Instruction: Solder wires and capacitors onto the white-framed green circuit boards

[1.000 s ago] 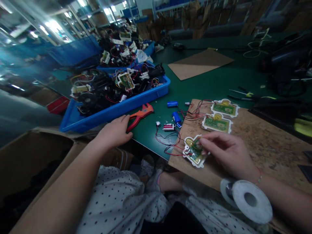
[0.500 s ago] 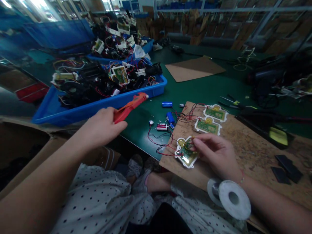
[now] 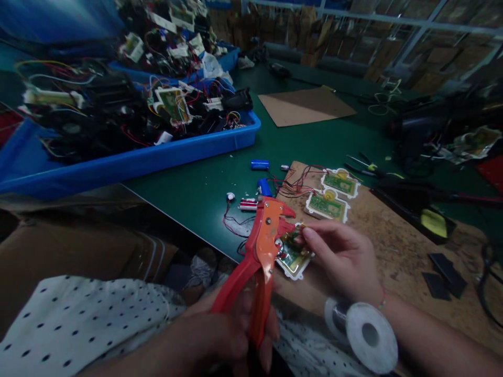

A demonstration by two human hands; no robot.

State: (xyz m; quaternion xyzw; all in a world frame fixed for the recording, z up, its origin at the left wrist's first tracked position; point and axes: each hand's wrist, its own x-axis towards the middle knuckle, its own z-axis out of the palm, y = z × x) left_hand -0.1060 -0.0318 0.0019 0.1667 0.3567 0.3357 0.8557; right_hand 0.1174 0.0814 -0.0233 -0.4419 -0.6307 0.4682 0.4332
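Observation:
My left hand [image 3: 239, 324] grips the handles of a red and orange wire stripper [image 3: 268, 238], whose jaws point up and to the right. Just right of those jaws, my right hand [image 3: 346, 256] pinches a thin yellowish wire at the top of a circuit board [image 3: 294, 264] in a white frame. The stripper covers part of this board and its leads. Two similar boards, an upper one [image 3: 340, 182] and a lower one [image 3: 327, 206], lie behind my right hand with red and black leads. Near the jaws are a red-and-white cylinder [image 3: 248, 204] and a blue cylinder [image 3: 264, 187].
A wooden board [image 3: 396, 251] lies under the circuit boards. Blue trays [image 3: 129, 157] full of black parts and wires fill the left. Pliers [image 3: 369, 166] and black pieces [image 3: 448, 275] lie to the right. A solder spool [image 3: 371, 335] sits at the near edge, beneath my right forearm.
My left hand has brought the wire stripper from over the tray's edge down and right to the circuit board. My right hand keeps its pinch there. The view has turned slightly right.

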